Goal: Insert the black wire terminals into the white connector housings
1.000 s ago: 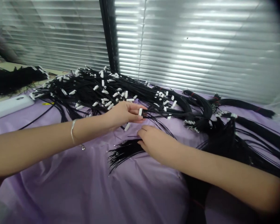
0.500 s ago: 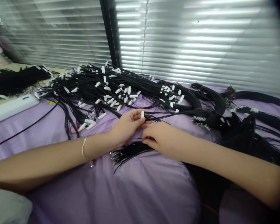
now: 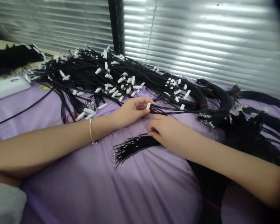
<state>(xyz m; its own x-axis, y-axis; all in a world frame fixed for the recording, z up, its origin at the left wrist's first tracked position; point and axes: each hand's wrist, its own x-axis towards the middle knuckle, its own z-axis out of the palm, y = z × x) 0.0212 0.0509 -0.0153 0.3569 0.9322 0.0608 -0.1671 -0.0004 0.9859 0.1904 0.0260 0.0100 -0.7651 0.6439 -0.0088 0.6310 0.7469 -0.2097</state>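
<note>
Left hand (image 3: 130,112) shifted right with white connector (image 3: 148,105) | purple cloth (image 3: 107,189) | window blinds (image 3: 200,40)

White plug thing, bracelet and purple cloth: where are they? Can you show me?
White connector (image 3: 148,106): head view, point on its white body.
Thin bracelet (image 3: 90,130): head view, point on the band at the wrist.
Purple cloth (image 3: 107,193): head view, point on a bare fold.

Silver horizontal blinds (image 3: 200,40) cover 2 window sections either side of a dark frame (image 3: 115,25), with bright light behind.
</note>
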